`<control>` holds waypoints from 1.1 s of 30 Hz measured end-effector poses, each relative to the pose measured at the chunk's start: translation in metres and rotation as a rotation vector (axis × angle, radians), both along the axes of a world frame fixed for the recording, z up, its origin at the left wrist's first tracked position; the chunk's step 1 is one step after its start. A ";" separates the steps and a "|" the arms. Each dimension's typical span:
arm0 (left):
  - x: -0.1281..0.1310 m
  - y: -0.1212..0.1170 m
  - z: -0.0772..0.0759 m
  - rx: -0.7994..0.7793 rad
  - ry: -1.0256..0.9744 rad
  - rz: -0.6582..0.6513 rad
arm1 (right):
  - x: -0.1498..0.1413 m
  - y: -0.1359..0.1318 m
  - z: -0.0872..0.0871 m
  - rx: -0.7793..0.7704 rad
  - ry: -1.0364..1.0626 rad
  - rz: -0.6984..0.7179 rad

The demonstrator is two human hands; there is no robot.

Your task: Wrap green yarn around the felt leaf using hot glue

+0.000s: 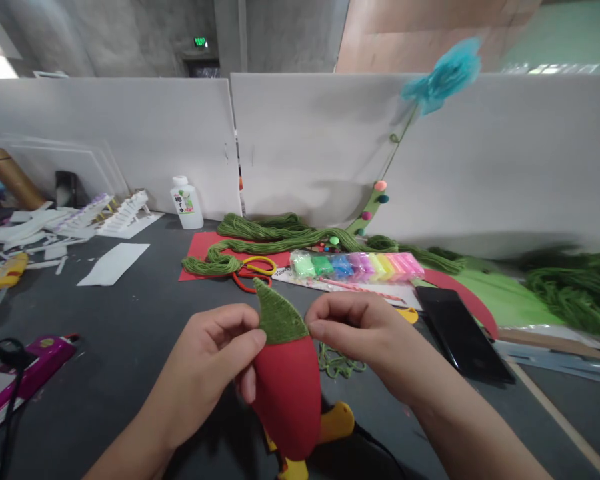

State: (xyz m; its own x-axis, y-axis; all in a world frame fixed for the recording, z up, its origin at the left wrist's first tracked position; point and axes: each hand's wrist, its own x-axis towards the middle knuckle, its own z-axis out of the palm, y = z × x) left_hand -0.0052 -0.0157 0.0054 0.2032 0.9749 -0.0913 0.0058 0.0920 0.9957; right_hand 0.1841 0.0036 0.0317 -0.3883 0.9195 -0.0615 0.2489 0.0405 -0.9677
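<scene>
One green, pointed, yarn-covered tip (281, 317) tops the smooth red, rounded, card-like piece (291, 400) in our head view, held above the dark grey desk (130, 327) near a yellow glue gun (337, 423). Our left hand (210, 367) pinches the tip's left edge; our right hand (367, 330) has thumb and forefinger pressed together at its lower right corner. We judge the piece light and fairly stiff, the yarn softer and easily ruffled — best gripped gently by the edges.

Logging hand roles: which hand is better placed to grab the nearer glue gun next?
Likely the right hand: the yellow glue gun's handle juts rightward, while the left hand holds the red piece.
</scene>
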 end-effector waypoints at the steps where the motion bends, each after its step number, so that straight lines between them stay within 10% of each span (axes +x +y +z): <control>1: 0.000 0.000 0.000 -0.005 -0.014 -0.002 | 0.001 0.000 0.000 -0.021 0.015 0.009; 25: 0.007 0.003 0.000 0.024 0.066 0.085 | 0.006 0.005 -0.005 -0.003 0.063 -0.013; 33: 0.010 -0.003 0.010 0.364 0.372 0.538 | 0.008 -0.002 0.007 0.407 -0.169 -0.328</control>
State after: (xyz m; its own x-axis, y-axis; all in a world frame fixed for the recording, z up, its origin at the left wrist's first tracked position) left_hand 0.0051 -0.0188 0.0152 -0.2916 0.9127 0.2864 0.3954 -0.1576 0.9049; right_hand 0.1919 0.0015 0.0384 -0.0930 0.9530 0.2882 0.4620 0.2977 -0.8354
